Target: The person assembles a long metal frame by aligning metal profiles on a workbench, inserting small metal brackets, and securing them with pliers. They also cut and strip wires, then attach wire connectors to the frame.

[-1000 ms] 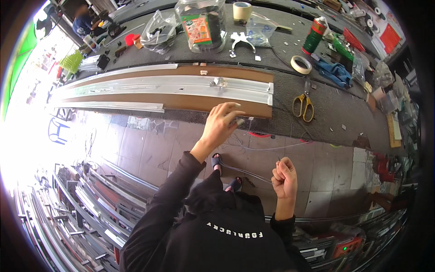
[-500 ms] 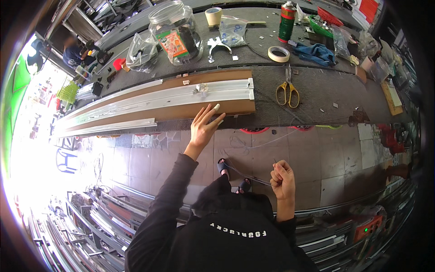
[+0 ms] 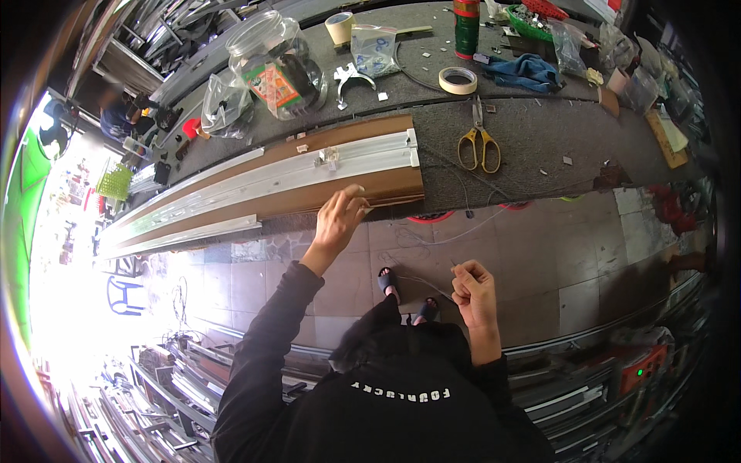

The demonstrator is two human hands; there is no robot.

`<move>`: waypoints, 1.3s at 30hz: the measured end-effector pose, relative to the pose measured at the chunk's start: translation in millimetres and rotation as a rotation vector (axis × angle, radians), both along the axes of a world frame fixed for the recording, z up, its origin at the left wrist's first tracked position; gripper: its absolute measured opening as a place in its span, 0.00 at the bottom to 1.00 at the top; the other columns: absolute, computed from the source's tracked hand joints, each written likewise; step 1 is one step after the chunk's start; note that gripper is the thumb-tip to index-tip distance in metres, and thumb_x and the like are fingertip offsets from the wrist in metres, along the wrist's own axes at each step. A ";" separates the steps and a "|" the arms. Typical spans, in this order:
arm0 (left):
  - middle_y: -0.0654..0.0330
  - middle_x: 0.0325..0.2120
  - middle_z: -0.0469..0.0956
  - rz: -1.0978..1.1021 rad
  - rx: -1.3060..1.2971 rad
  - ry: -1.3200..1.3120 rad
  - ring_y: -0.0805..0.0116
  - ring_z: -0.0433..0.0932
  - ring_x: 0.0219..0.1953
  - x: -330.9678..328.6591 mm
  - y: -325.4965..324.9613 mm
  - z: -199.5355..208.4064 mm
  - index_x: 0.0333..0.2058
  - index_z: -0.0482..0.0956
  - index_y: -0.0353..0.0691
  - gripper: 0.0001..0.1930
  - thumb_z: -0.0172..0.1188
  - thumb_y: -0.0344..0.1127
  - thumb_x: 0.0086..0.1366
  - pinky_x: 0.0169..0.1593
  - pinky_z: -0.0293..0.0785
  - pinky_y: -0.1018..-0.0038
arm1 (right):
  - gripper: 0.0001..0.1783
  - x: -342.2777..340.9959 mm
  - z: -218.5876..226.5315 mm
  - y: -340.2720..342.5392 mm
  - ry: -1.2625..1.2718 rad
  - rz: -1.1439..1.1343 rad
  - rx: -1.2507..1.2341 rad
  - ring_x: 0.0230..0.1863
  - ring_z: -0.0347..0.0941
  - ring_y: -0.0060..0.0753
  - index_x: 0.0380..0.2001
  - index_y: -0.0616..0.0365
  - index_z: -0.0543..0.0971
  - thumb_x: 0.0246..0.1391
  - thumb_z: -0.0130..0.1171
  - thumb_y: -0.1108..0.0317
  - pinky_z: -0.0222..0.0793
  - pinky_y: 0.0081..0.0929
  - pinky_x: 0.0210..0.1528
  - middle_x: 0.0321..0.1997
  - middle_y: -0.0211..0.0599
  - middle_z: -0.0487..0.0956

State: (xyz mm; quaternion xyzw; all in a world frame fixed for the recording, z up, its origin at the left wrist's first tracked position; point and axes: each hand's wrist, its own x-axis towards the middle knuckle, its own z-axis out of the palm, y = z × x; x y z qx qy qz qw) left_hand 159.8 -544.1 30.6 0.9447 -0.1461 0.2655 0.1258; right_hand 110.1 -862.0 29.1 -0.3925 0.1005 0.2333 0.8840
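My right hand (image 3: pixel 472 292) is closed in a pinch over the floor, thumb against fingers. A thin grey cord (image 3: pixel 427 284) runs into it from the left, and a short tip pokes out above the fingers. My left hand (image 3: pixel 336 222) is open, its fingers loosely bent by the near edge of a brown board (image 3: pixel 378 182). On that board lies a long white metal profile (image 3: pixel 270 171) with small end pieces. A small clear-and-metal fitting (image 3: pixel 327 157) rests on the profile. Yellow-handled scissors (image 3: pixel 478 149) lie right of the board.
Along the back of the grey bench (image 3: pixel 540 131) are a clear plastic jar (image 3: pixel 285 73), tape roll (image 3: pixel 458 80), green-and-red can (image 3: pixel 466 31), blue cloth (image 3: pixel 525 73) and plastic bags. Metal lengths (image 3: pixel 177 386) are stacked behind me. Another person (image 3: pixel 120 112) sits at far left.
My left hand's fingers have bent more and it has drawn slightly left and down. My right hand has shifted slightly up and left, still pinching the cord. The view has tilted a little.
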 end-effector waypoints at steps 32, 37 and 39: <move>0.63 0.41 0.69 -0.179 -0.719 0.865 0.81 0.76 0.30 55.0 37.6 39.8 0.32 0.82 0.30 0.12 0.72 0.33 0.56 0.35 0.72 0.83 | 0.07 54.1 -6.4 182.1 -0.481 -0.329 -0.575 0.29 0.59 0.11 0.26 0.60 0.76 0.55 0.64 0.75 0.58 0.14 0.28 0.37 0.25 0.67; 0.64 0.42 0.69 -0.207 -0.766 0.905 0.81 0.75 0.31 58.5 42.7 37.6 0.31 0.82 0.30 0.11 0.72 0.32 0.56 0.35 0.72 0.84 | 0.07 57.2 -8.4 186.5 -0.476 -0.347 -0.596 0.27 0.58 0.11 0.26 0.61 0.76 0.53 0.66 0.75 0.57 0.14 0.27 0.36 0.24 0.66; 0.64 0.42 0.69 -0.216 -0.775 0.916 0.81 0.75 0.31 59.6 43.8 36.3 0.31 0.82 0.30 0.11 0.72 0.32 0.56 0.35 0.72 0.84 | 0.07 58.2 -8.4 187.6 -0.493 -0.365 -0.639 0.26 0.59 0.13 0.25 0.61 0.77 0.52 0.66 0.74 0.58 0.17 0.26 0.35 0.28 0.68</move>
